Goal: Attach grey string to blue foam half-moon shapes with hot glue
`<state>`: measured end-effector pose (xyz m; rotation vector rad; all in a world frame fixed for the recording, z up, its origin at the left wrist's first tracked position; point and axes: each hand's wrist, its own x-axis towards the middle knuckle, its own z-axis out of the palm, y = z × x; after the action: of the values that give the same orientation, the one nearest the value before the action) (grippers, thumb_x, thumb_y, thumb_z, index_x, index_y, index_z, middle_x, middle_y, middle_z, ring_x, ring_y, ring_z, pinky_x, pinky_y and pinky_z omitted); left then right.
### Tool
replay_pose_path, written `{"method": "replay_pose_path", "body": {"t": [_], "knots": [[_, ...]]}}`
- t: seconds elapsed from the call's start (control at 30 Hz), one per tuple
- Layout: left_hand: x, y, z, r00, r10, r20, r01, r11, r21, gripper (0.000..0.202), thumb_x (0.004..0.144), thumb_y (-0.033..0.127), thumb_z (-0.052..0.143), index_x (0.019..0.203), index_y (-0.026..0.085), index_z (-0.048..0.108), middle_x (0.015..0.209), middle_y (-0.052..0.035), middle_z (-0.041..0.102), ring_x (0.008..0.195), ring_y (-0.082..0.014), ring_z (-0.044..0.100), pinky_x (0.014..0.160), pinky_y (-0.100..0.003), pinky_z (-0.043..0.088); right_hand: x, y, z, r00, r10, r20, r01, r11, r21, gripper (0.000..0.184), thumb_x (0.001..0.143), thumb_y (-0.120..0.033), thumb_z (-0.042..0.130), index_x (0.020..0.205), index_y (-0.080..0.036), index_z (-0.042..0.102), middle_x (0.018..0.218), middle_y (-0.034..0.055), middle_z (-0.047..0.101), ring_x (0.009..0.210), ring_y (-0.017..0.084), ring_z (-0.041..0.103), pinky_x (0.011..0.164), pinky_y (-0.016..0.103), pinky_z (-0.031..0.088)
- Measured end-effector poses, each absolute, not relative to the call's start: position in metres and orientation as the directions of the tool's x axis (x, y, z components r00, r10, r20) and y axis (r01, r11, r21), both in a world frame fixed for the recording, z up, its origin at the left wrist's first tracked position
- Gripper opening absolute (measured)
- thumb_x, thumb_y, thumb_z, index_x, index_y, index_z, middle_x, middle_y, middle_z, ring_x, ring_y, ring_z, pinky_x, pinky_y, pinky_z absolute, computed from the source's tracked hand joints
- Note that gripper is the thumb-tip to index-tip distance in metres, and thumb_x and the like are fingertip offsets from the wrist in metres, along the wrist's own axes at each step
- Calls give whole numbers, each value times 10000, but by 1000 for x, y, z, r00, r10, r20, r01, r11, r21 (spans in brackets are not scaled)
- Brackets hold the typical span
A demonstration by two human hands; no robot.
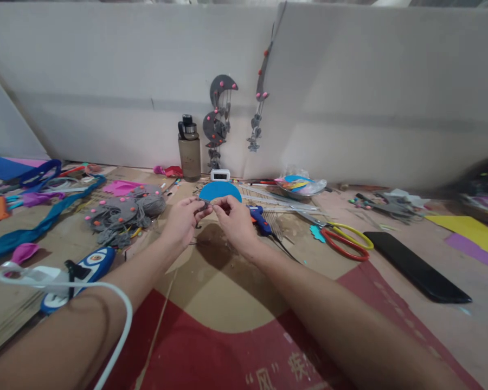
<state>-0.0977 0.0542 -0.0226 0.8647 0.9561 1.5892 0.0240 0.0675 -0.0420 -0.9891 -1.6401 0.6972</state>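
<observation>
My left hand (184,219) and my right hand (233,216) meet over the cardboard, fingertips almost touching. Between them they pinch a small dark grey piece (205,203), too small to make out fully. Just behind the fingers lies a blue disc (220,191), partly covered by my right hand. A blue glue gun (261,219) rests right of my right hand, its cord trailing toward me. To the left of my left hand is a pile of grey felt pieces and yarn with pink and orange pompoms (124,211).
Scissors (347,238) and a black phone (417,265) lie at right. A bottle (190,154), a small digital clock (220,175) and a bowl of craft bits (301,187) stand along the back. Grey moon ornaments (223,86) hang on the white wall. A white cable (124,303) crosses my left forearm.
</observation>
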Motion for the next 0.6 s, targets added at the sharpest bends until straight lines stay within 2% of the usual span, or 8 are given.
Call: {"method": "replay_pose_path", "body": {"t": [0.23, 0.4, 0.5, 0.6], "knots": [[-99, 55, -23, -166, 986, 12, -344, -69, 936, 97, 610, 118, 697, 678, 92, 633, 677, -47, 648, 625, -83, 606, 633, -174, 467, 26, 70, -44, -114, 872, 476, 319, 486, -814, 113, 801, -262, 482, 738, -189, 541, 729, -1, 603, 676, 128, 532, 660, 256, 411], [-100, 59, -27, -168, 986, 16, -358, -76, 931, 99, 598, 122, 704, 670, 95, 641, 675, -41, 649, 604, -76, 595, 626, -174, 466, 26, 70, -44, -128, 865, 485, 290, 500, -816, 91, 802, -238, 487, 765, -185, 552, 777, 6, 627, 704, 125, 550, 684, 254, 419], [-104, 64, -29, -180, 983, 21, -376, -89, 922, 76, 601, 122, 694, 641, 97, 634, 640, -34, 634, 578, -74, 580, 604, -176, 471, 24, 68, -45, -215, 844, 491, 322, 536, -780, 100, 810, -207, 474, 798, -183, 570, 798, 10, 631, 716, 123, 545, 689, 253, 414], [-111, 69, -31, -231, 973, 27, -376, -115, 919, 71, 614, 140, 680, 615, 100, 621, 618, -27, 616, 563, -70, 562, 545, -159, 457, 26, 62, -41, -364, 802, 474, 408, 595, -693, 112, 815, -198, 478, 831, -180, 588, 801, 17, 626, 719, 126, 530, 687, 258, 402]]}}
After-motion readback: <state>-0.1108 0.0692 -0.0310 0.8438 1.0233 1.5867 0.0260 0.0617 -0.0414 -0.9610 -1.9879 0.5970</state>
